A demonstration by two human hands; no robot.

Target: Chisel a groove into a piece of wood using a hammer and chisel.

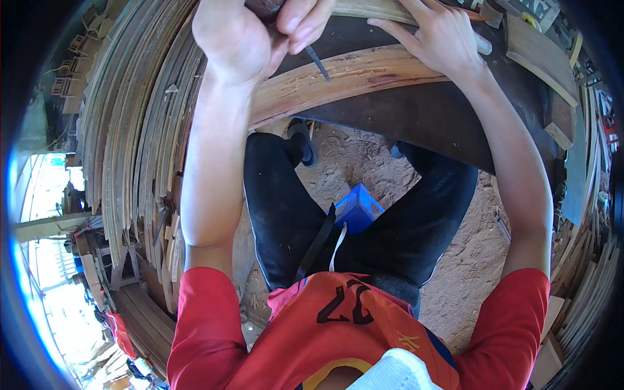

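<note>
The left hand [234, 42] wraps a slim metal hand tool [317, 63], tip over the curved wooden plank [354, 73] on the dark bench [416, 117]. The right hand [448, 39] is spread beyond it, fingertips cropped, grip unclear. Hand-shaping seems under way; another stroke would call for a steadied plank.

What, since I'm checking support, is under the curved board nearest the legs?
Dark tabletop shows past both long edges of that curved board; whatever lies directly beneath is covered.
</note>
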